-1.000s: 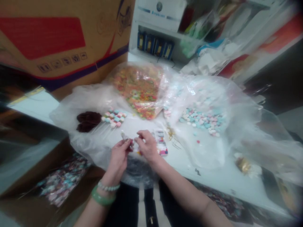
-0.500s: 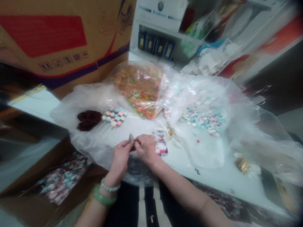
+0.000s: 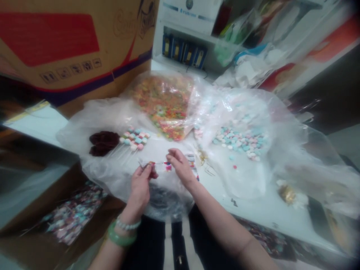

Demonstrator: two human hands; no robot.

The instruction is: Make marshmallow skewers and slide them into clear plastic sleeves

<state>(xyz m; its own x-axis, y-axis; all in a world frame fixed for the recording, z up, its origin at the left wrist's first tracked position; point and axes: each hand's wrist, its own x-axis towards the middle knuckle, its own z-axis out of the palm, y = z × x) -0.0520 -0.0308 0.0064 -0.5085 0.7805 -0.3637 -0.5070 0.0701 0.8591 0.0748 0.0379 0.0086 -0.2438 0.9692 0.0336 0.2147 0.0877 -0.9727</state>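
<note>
My left hand pinches one end of a small clear printed plastic wrapper, held sideways above the plastic-covered table. At the wrapper's other end is my right hand, its fingers partly bent and apart; whether they touch the wrapper is blurred. Beside that hand, partly hidden by it, lies a stack of similar printed wrappers. Gold twist ties are scattered just right of the stack. Left of my hands, several skewers of pastel marshmallows rest side by side near a dark brown cloth-like bundle.
A clear bag of orange and red gummies stands at the back. Loose pastel marshmallows fill an open bag to the right. Below left, a cardboard box contains many wrapped sweets. A large carton towers at the back left.
My hands were together pinching something small; now they have moved apart. The printed wrapper shows stretched out between them, and my right hand is raised slightly with its fingers loosened.
</note>
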